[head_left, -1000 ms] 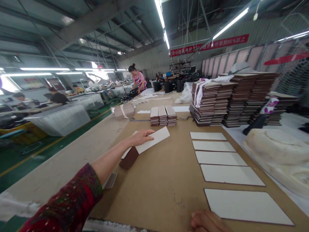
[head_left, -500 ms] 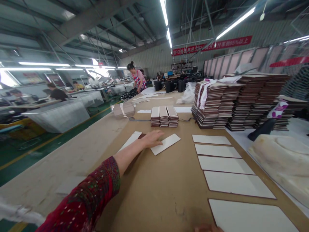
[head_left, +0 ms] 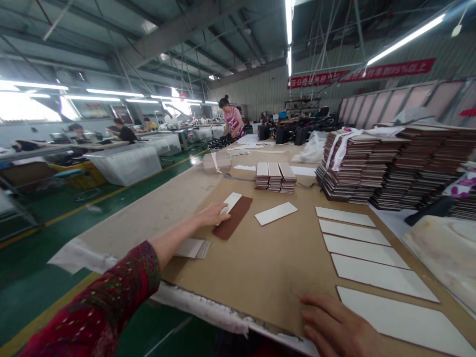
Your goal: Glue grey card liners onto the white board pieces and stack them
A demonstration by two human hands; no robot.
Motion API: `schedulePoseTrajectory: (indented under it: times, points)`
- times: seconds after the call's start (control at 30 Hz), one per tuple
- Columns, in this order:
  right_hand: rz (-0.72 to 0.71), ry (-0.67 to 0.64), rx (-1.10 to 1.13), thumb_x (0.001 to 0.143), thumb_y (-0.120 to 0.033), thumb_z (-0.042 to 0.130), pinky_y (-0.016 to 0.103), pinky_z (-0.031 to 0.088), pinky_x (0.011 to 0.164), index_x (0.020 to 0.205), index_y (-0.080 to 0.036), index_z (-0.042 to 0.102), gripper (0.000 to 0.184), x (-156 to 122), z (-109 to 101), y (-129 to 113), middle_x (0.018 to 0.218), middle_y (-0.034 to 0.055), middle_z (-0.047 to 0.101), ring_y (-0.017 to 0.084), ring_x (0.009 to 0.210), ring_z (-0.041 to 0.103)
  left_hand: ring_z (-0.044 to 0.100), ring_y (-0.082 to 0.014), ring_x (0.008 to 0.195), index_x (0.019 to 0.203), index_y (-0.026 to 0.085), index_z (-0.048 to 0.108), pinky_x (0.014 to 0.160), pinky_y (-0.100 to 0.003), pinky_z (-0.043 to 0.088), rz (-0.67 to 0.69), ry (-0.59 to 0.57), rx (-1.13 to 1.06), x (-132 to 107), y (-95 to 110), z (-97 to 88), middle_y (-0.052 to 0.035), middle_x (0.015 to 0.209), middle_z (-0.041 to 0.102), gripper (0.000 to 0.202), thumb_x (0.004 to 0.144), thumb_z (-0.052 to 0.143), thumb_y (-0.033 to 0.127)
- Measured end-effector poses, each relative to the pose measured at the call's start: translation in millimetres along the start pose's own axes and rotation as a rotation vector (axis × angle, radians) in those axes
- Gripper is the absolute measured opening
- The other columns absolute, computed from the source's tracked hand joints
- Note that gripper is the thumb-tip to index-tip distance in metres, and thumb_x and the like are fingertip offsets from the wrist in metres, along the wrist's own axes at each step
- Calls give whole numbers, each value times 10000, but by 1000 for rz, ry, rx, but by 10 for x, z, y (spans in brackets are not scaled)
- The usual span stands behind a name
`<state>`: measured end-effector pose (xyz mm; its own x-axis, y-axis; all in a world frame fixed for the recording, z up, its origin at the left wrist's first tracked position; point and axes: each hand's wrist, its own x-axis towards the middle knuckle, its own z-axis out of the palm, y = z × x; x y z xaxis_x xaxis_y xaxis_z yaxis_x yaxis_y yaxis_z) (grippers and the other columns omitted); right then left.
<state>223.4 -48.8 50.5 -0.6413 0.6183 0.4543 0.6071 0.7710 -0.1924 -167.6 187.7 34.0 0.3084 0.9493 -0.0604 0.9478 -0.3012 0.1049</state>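
Observation:
My left hand [head_left: 212,214] reaches out over the cardboard-covered table [head_left: 260,263], its fingers closing on the near end of a white strip [head_left: 231,201] that lies on a brown panel [head_left: 234,223]. A second white strip [head_left: 275,213] lies loose just right of them. My right hand [head_left: 334,327] rests flat on the cardboard near the front edge, fingers stretched out, holding nothing. Beside it runs a row of several white rectangular panels [head_left: 357,235].
A small stack of pale sheets [head_left: 193,248] lies near my left forearm. Three short piles [head_left: 275,176] and tall brown stacks [head_left: 394,166] stand further back. White padding [head_left: 442,253] sits at the right. A person [head_left: 232,119] works at the table's far end; others sit at left benches.
My left hand let go of the white strip in the middle of the table and drew back left onto another strip on the brown panel. My right hand has come into view.

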Motion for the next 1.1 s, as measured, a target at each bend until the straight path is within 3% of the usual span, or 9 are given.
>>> schedulePoseTrajectory:
  times: [0.1, 0.2, 0.33, 0.47, 0.6, 0.8, 0.93, 1.0, 1.1]
  points:
    - [-2, -273, -1, 971, -247, 454, 304, 524, 964, 1091, -264, 676, 253, 486, -95, 126, 1239, 45, 670, 186, 1104, 646, 539, -293, 1224, 1322, 177, 529, 1021, -545, 447, -136, -8, -12, 1, -33, 113, -124, 1370, 530, 471, 949, 573, 461]
    - [60, -473, -83, 975, -318, 470, 388, 430, 1071, 1185, -218, 671, 307, 1091, 58, 551, 1339, 81, 613, 243, 1230, 563, 560, -283, 1186, 1284, 171, 552, 992, -528, 472, -224, 15, -36, 107, -14, 187, -118, 1326, 556, 438, 944, 588, 445]
    - [122, -538, -186, 977, -319, 488, 399, 385, 1088, 1177, -160, 671, 314, 1775, 453, 1197, 1340, 147, 597, 262, 1251, 536, 579, -266, 1154, 1250, 166, 573, 965, -502, 499, -286, 35, -87, 242, -62, 181, -109, 1300, 572, 391, 942, 604, 405]
    - [230, -545, -271, 983, -412, 517, 457, 415, 1034, 1144, -149, 648, 335, 2048, 806, 1549, 1254, 132, 625, 250, 1167, 578, 598, -252, 1120, 1234, 163, 581, 940, -480, 519, -327, 39, -122, 298, -150, 150, -104, 1276, 586, 363, 943, 611, 377]
    - [319, -529, -319, 984, -465, 519, 492, 425, 1015, 1114, -143, 642, 369, 2026, 990, 1688, 1193, 109, 640, 247, 1131, 592, 609, -242, 1097, 1237, 167, 578, 920, -460, 533, -360, 31, -161, 291, -208, 95, -100, 1262, 591, 349, 947, 609, 359]
    - [344, -519, -276, 969, -442, 559, 483, 461, 979, 1060, -150, 658, 321, 2081, 935, 1752, 1128, 91, 662, 233, 1064, 622, 634, -223, 1032, 1193, 161, 601, 881, -430, 549, -332, -74, -277, 350, -280, -61, -88, 1193, 626, 334, 943, 613, 383]
    - [307, -434, -151, 969, -403, 567, 517, 391, 1061, 1199, -167, 620, 333, 2452, 956, 1688, 1327, 108, 579, 265, 1235, 531, 635, -223, 1028, 1173, 153, 608, 882, -433, 548, -367, -130, -330, 505, -276, -88, -85, 1177, 631, 320, 937, 625, 369]
    - [307, -397, -82, 960, -411, 579, 545, 345, 1094, 1297, -182, 566, 407, 2706, 1061, 1640, 1427, 113, 501, 289, 1310, 463, 639, -220, 1016, 1162, 149, 611, 871, -426, 553, -391, -153, -361, 567, -274, -90, -82, 1163, 635, 312, 934, 630, 361]
    - [389, -413, -1, 924, -421, 635, 566, 361, 1078, 1314, -181, 553, 466, 3049, 1300, 1608, 1426, 119, 494, 308, 1298, 471, 644, -218, 1000, 1131, 143, 623, 856, -414, 558, -434, -183, -411, 608, -299, -102, -73, 1134, 644, 291, 927, 642, 351]
